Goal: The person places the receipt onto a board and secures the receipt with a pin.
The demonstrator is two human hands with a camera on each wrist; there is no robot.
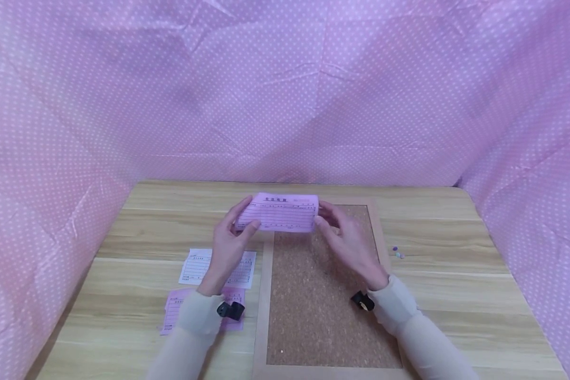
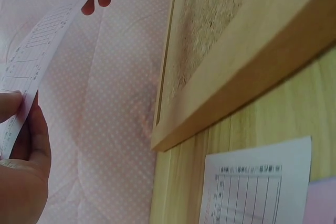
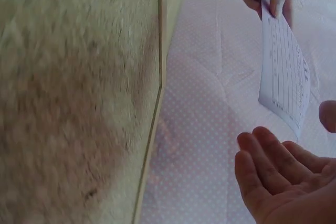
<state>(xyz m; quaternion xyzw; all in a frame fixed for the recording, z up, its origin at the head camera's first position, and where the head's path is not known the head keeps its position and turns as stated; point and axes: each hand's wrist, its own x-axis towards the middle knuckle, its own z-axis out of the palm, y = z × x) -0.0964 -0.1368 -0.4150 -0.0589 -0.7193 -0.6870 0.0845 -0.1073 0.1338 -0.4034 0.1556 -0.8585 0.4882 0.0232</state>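
Note:
A pink printed form slip (image 1: 277, 212) is held in the air over the far edge of a cork board (image 1: 313, 285). My left hand (image 1: 248, 217) pinches its left end between thumb and fingers, also seen in the left wrist view, where the left hand (image 2: 21, 145) grips the slip (image 2: 31, 56). My right hand (image 1: 322, 215) is at the slip's right end. In the right wrist view the right hand (image 3: 273, 177) lies relaxed, thumb apart from the fingers, with the slip's (image 3: 283, 72) edge hanging between them and not clamped.
A white form (image 1: 197, 266) and a pink form (image 1: 173, 311) lie on the wooden table (image 1: 456, 295) left of the board, under my left forearm. A few small push pins (image 1: 398, 252) lie to the right. Pink dotted cloth (image 1: 285, 95) walls the table on three sides.

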